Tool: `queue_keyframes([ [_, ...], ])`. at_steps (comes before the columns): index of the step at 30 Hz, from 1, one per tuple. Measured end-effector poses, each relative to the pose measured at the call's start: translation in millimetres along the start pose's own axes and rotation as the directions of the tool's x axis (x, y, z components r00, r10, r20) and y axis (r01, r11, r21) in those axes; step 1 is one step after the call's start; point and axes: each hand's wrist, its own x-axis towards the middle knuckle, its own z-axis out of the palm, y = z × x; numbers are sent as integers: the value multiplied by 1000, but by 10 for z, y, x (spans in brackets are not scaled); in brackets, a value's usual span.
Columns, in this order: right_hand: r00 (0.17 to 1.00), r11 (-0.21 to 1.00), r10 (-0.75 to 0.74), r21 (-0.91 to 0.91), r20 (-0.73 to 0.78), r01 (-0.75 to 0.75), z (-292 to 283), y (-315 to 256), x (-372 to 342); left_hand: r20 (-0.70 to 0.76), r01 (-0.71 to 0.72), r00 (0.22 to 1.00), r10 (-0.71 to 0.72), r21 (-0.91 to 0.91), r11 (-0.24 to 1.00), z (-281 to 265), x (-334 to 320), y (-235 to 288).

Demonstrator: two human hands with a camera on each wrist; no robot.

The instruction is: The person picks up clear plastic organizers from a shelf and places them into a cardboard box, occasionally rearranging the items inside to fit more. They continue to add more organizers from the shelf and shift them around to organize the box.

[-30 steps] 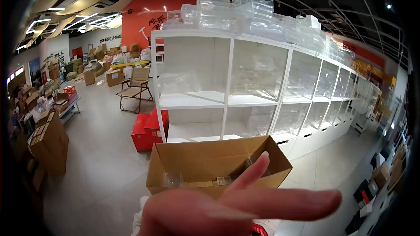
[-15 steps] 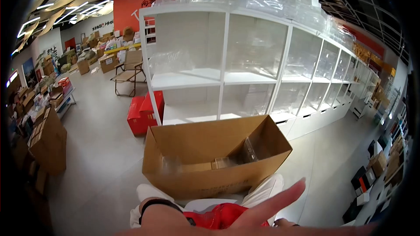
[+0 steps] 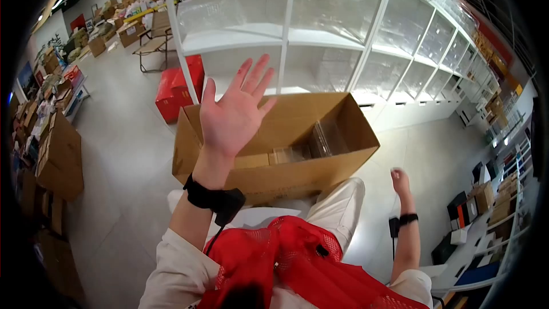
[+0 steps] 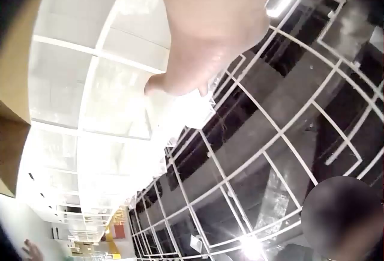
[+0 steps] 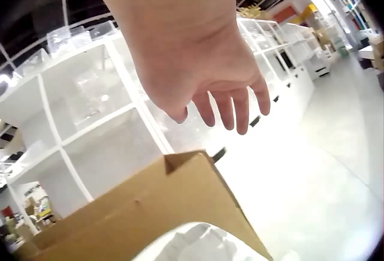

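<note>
My left hand (image 3: 231, 114) is raised over the near left part of an open cardboard box (image 3: 229, 178), palm up with its fingers spread and holding nothing. Off to the right of the box, above the floor, hangs my right hand (image 3: 400, 182). Its fingers (image 5: 225, 112) hang loose and slightly bent in the right wrist view, with nothing in them. Inside the box, a clear plastic case (image 3: 322, 139) leans near the right end. A lower clear piece (image 3: 290, 154) lies by the middle of its bottom. Part of the box's left interior is hidden behind the left hand.
A white shelf unit (image 3: 286, 37) with clear plastic items stands behind the box. Red boxes (image 3: 171, 94) sit beside its left end, and a folding chair (image 3: 153, 43) is farther back. Cartons (image 3: 60, 157) line the left side; a shelf with goods (image 3: 486, 217) runs along the right.
The view has tilted down. The left hand, earlier close to the camera, is now lower, over the box with its palm up. The right arm has come into view at the right.
</note>
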Motion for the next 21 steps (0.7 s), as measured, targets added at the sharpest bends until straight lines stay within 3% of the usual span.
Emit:
queue_keyframes([
  [2, 998, 985, -58, 164, 36, 51, -100, -723, 287, -36, 83, 997, -75, 326, 942, -408, 43, -72],
  [3, 990, 920, -99, 388, 100, 53, -107, -1103, 360, -62, 129, 992, -113, 472, 872, -658, 30, -131],
  [4, 970, 933, -206, 326, 128, 155, -17, -1340, 461, -153, 254, 965, -214, 757, 603, -900, -41, -208],
  [5, 910, 884, -398, 314, 120, 345, 175, -1495, 556, -261, 326, 926, -275, 918, 227, -1182, -166, -288],
  [6, 842, 879, -472, 211, 262, 427, 347, -1666, 676, -343, 173, 888, -307, 867, -467, -1645, -371, -349],
  [7, 792, 873, -479, 108, 380, 476, 454, -1872, 653, -415, 13, 820, -394, 702, -713, -1859, -613, -415],
  [8, 737, 848, -468, 12, 487, 530, 549, -2009, 622, -565, -60, 654, -503, 623, -780, -2060, -791, -401],
  [9, 670, 803, -484, -19, 563, 596, 933, -1872, 692, -538, -91, 676, -504, 618, -781, -2391, -1059, -411],
  [10, 634, 801, -460, -18, 622, 598, 1169, -1827, 687, -563, 84, 686, -460, 690, -719, -2348, -1080, -388],
  [11, 582, 799, -405, -37, 705, 600, 1317, -1847, 690, -446, 109, 821, -357, 736, -668, -2528, -1181, -411],
  [13, 523, 766, -389, -48, 759, 640, 1399, -1926, 708, -616, 126, 715, -331, 579, -806, -2478, -1102, -476],
  [14, 555, 792, -356, -72, 752, 606, 1342, -2011, 703, -616, 154, 715, -331, 600, -785, -2483, -1062, -471],
  [15, 522, 801, -373, -19, 767, 599, 1328, -1993, 726, -615, 182, 715, -332, 622, -761, -2505, -1025, -478],
  [17, 449, 811, -413, 96, 792, 578, 1179, -2015, 737, -659, 166, 622, -423, 638, -752, -2618, -1059, -506],
  [19, 434, 775, -520, 193, 736, 602, 1325, -1826, 677, -693, 131, 582, -426, 597, -792, -2645, -996, -543],
  [21, 369, 745, -543, 230, 754, 626, 1328, -1823, 737, -667, 109, 592, -452, 622, -776, -2597, -929, -520],
])
